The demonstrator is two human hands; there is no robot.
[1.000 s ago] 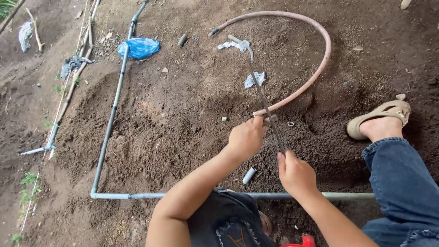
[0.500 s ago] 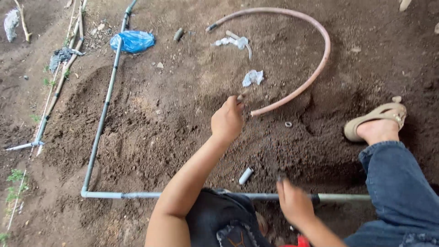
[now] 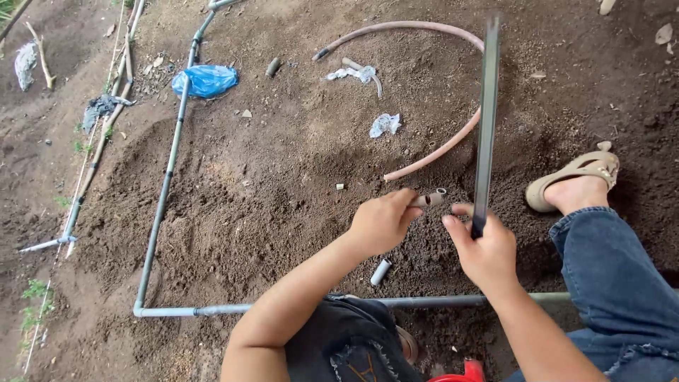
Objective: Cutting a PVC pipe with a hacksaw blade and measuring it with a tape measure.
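My left hand point(image 3: 382, 221) has its fingers pinched around a short grey pipe fitting point(image 3: 433, 199), held just above the dirt near the end of the pink hose point(image 3: 431, 152). My right hand point(image 3: 484, 251) grips a long dark blade point(image 3: 486, 120), fingers wrapped tight at its lower end, upright beside the fitting. The grey pipe frame point(image 3: 166, 191) lies laid out on the soil; a small pipe offcut point(image 3: 380, 271) sits loose near me. Fitting and hose look unjoined, I judge.

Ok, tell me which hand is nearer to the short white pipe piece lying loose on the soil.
Left. The left hand grips a small pipe fitting just above the white pipe piece. The right hand, holding a long dark blade, sits farther off to its right.
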